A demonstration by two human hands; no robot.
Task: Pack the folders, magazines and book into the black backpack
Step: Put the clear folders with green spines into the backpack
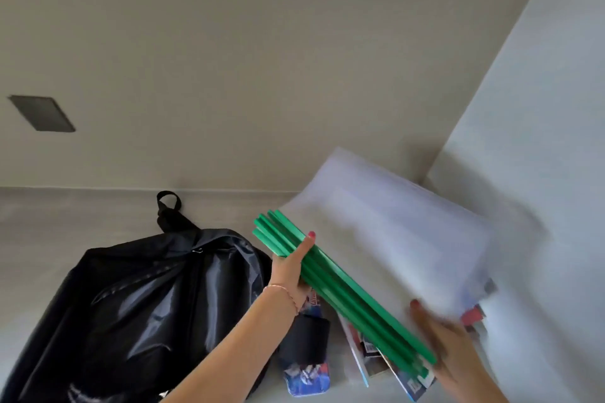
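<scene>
A stack of clear folders (386, 222) with green spine bars (340, 288) is lifted and tilted above the surface, blurred by motion. My left hand (289, 267) grips the green spines near their far end. My right hand (448, 340) holds the stack's near right corner, also blurred. Under the stack lie magazines and a book (370, 360), partly hidden. The black backpack (147, 304) lies flat to the left, its top handle pointing away from me. Whether its zipper is open I cannot tell.
A blue patterned pouch with a black band (306, 357) lies between the backpack and the magazines. A pale wall rises at the back and on the right. A dark square plate (42, 113) is set in the back wall at left.
</scene>
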